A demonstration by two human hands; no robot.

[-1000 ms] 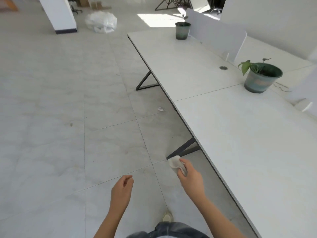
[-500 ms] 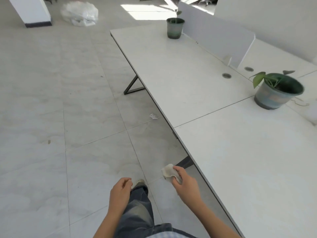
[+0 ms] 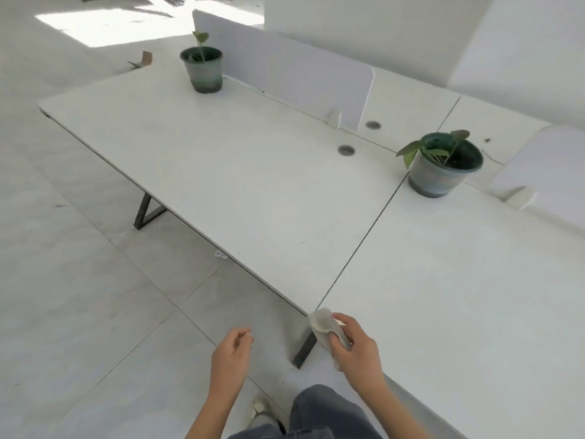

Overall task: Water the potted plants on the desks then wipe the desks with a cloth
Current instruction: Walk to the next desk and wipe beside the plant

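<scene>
My right hand [image 3: 354,348] grips a crumpled pale cloth [image 3: 323,323] at the front edge of the white desks, right where the seam between two desktops meets the edge. My left hand [image 3: 231,356] hangs over the floor with fingers loosely curled, holding nothing. The left desk [image 3: 221,172] carries a green potted plant [image 3: 202,69] at its far end. A second potted plant [image 3: 443,163] with broad leaves stands on the right desk [image 3: 443,296] near the seam.
White divider panels [image 3: 285,74] run along the back of the desks, with round cable holes [image 3: 346,150] beside them. Dark metal desk legs [image 3: 144,212] stand under the front edge. My leg and shoe [image 3: 262,410] are on the tiled floor below.
I have stepped forward and turned toward the desks. My right hand with the cloth has come up to the desk's front edge; my left hand stays empty beside it.
</scene>
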